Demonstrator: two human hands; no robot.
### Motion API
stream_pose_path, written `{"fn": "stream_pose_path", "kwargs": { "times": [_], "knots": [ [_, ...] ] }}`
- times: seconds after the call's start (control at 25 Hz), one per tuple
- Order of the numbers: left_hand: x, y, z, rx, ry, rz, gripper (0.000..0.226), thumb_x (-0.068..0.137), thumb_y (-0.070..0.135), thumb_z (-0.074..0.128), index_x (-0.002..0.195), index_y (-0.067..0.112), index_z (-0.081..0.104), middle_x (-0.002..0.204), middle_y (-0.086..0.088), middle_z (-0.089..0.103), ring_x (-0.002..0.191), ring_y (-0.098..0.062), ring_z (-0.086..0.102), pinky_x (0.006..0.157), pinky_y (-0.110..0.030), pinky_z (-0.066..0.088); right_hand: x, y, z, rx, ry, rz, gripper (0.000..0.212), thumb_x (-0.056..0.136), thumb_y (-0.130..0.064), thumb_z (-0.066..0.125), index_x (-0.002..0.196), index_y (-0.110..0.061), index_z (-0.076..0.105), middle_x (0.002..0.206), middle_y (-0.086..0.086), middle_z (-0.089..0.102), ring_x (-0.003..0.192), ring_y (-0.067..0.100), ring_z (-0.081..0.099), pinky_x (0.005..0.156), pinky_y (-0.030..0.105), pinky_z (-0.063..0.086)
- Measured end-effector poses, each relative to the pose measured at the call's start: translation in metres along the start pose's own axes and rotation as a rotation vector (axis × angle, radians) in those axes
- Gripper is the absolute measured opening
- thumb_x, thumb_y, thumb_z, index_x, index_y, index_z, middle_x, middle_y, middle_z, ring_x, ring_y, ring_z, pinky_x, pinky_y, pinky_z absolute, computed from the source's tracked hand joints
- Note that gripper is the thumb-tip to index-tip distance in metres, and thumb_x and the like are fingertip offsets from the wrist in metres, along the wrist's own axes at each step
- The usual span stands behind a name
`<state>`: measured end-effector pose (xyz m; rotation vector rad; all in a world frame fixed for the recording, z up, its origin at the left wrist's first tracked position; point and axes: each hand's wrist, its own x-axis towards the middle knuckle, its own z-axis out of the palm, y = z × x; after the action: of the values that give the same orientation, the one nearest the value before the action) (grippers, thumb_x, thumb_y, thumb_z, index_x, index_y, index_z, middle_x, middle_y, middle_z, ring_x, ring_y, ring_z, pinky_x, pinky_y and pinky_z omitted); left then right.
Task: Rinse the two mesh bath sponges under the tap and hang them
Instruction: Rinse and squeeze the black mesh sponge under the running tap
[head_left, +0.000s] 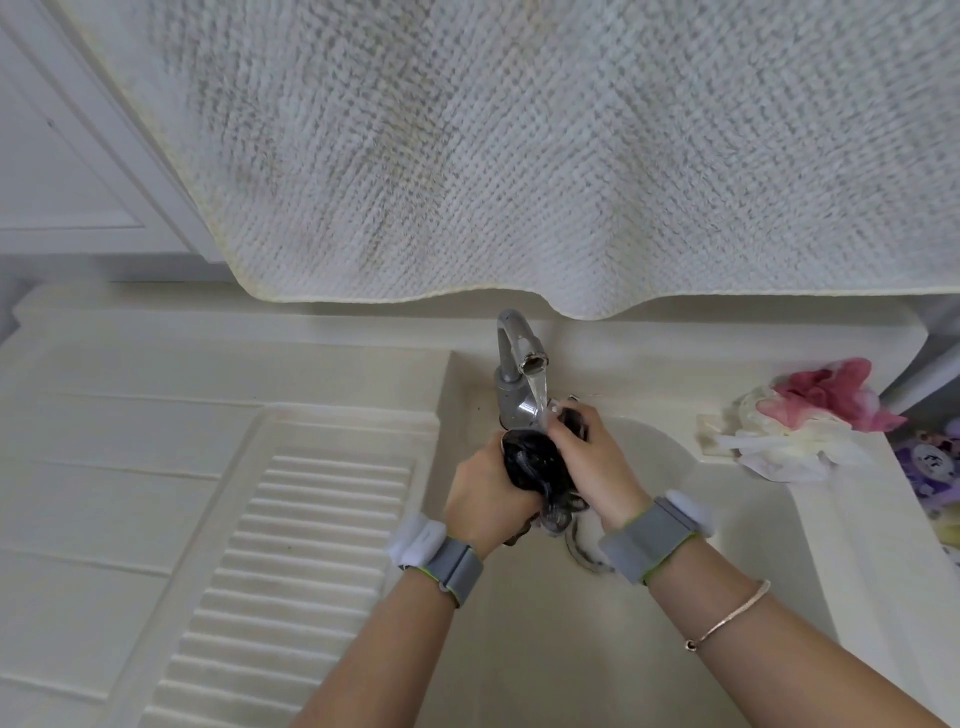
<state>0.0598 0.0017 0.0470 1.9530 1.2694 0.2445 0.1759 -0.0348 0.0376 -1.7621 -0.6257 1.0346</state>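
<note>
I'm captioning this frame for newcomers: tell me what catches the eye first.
A big white towel hangs across the top. Under it, at centre, both hands, left hand and right hand, grip a black mesh sponge under the running tap. A pink and white sponge lies on the right ledge.

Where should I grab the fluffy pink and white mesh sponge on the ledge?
Take the pink and white mesh bath sponge by its bunched middle, reaching down from above. It lies loose and floppy on the cream sink ledge, and I can't see a hanging loop, so a whole handful probably holds best.
</note>
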Motion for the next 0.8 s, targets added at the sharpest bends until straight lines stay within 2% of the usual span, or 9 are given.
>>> {"fn": "stream_pose_path", "kwargs": {
  "times": [0.04,0.12,0.2,0.24,0.28,0.36,0.44,0.6,0.8],
  "knots": [
    [0.002,0.0,0.001,-0.007,-0.003,-0.015,0.047,0.065,0.038,0.048,0.106,0.019,0.06,0.096,-0.003,0.07,0.09,-0.025,0.067,0.071,-0.031,0.053,-0.003,0.002,-0.002,0.021,-0.053,-0.094,0.048,0.085,-0.05,0.058,0.126,-0.026,0.054,0.124,-0.001,0.059,0.119,0.016,0.054,0.104,0.036,0.041],
    [0.006,0.003,0.001,0.039,-0.017,-0.017,0.048,0.067,0.04,0.043,0.106,0.019,0.061,0.097,-0.005,0.07,0.09,-0.025,0.067,0.073,-0.032,0.053,-0.007,0.01,-0.001,-0.013,-0.153,-0.224,0.062,0.076,-0.06,0.061,0.131,-0.033,0.05,0.131,-0.007,0.054,0.122,0.007,0.05,0.107,0.029,0.037],
    [0.008,0.005,0.007,0.1,-0.069,-0.018,0.048,0.077,0.038,0.042,0.113,0.014,0.062,0.108,-0.009,0.068,0.099,-0.026,0.064,0.079,-0.031,0.05,-0.013,0.012,0.002,-0.129,-0.177,-0.3,0.055,0.075,-0.054,0.068,0.125,-0.038,0.052,0.127,-0.007,0.05,0.117,0.005,0.049,0.102,0.021,0.036],
    [0.007,0.007,0.009,0.157,-0.04,-0.025,0.037,0.084,0.033,0.046,0.11,0.013,0.062,0.106,-0.008,0.068,0.098,-0.025,0.064,0.075,-0.03,0.049,-0.014,0.01,0.004,-0.178,-0.15,-0.306,0.045,0.077,-0.05,0.069,0.118,-0.038,0.054,0.122,-0.005,0.051,0.112,0.006,0.051,0.097,0.021,0.038],
    [0.007,0.009,0.011,0.242,0.021,-0.02,0.026,0.089,0.027,0.046,0.105,0.014,0.062,0.1,-0.005,0.068,0.095,-0.024,0.065,0.069,-0.028,0.045,-0.015,0.006,0.005,-0.202,-0.118,-0.298,0.037,0.078,-0.049,0.068,0.11,-0.034,0.057,0.115,-0.003,0.054,0.106,0.009,0.054,0.091,0.022,0.042],
    [0.005,0.012,0.014,0.371,0.134,0.014,0.021,0.09,0.024,0.043,0.101,0.019,0.061,0.094,-0.002,0.068,0.09,-0.025,0.066,0.065,-0.027,0.041,-0.014,-0.002,0.004,-0.227,-0.089,-0.252,0.035,0.081,-0.052,0.063,0.101,-0.022,0.06,0.1,-0.001,0.063,0.095,0.012,0.059,0.081,0.024,0.045],
    [0.003,0.013,0.016,0.34,0.114,0.06,0.027,0.086,0.026,0.043,0.106,0.022,0.06,0.094,-0.004,0.07,0.09,-0.028,0.066,0.067,-0.028,0.044,-0.011,-0.007,0.004,-0.238,-0.069,-0.19,0.041,0.083,-0.053,0.059,0.098,-0.015,0.062,0.092,0.001,0.068,0.09,0.015,0.061,0.079,0.028,0.046],
    [0.001,0.019,0.015,0.345,0.082,0.1,0.034,0.085,0.027,0.047,0.116,0.017,0.058,0.099,-0.008,0.07,0.094,-0.031,0.065,0.067,-0.027,0.039,-0.005,-0.008,0.006,-0.223,-0.015,-0.137,0.035,0.09,-0.047,0.054,0.09,-0.014,0.067,0.087,0.004,0.07,0.087,0.02,0.061,0.081,0.032,0.045],
    [-0.001,0.018,0.011,0.273,0.034,0.116,0.039,0.08,0.028,0.058,0.119,0.024,0.054,0.097,-0.003,0.07,0.091,-0.028,0.065,0.071,-0.031,0.05,0.006,-0.005,0.011,-0.063,0.013,-0.009,0.039,0.092,-0.036,0.056,0.078,-0.001,0.064,0.07,0.007,0.059,0.072,0.023,0.054,0.065,0.03,0.041]
  ]
}}
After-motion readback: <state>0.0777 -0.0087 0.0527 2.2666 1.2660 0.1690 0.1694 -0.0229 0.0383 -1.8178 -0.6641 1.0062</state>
